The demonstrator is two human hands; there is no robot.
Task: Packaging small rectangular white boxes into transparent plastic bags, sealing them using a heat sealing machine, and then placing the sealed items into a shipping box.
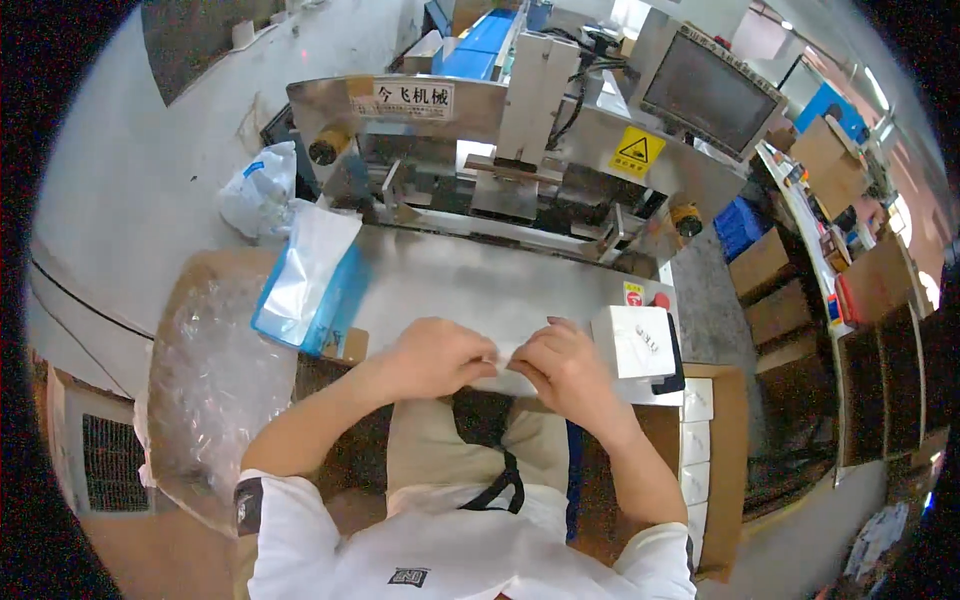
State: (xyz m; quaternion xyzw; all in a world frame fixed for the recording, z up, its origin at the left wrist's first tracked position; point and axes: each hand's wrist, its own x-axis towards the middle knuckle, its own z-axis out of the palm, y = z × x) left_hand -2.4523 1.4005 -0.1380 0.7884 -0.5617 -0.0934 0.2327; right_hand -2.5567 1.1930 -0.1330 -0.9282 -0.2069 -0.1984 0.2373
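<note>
Over the front edge of the metal worktop [450, 270], my left hand [440, 357] and my right hand [562, 368] come close together. Fingers of both are pinched, fingertips facing with a small gap between them. Whatever they pinch, perhaps something small and pale, is too small to make out. Just right of my right hand sits a white box [634, 343] on a dark flat pad [674, 350]. To the left of my left hand, a blue box [335, 305] has white sheets [310, 250] sticking out of it.
Behind the worktop stands a metal machine [505, 190] with a screen [712, 90] at its right. A carton [205, 350] of clear plastic wrappings is at the left. An open carton [728, 470] at the right holds several white boxes [696, 440]. Shelving [870, 390] lines the far right.
</note>
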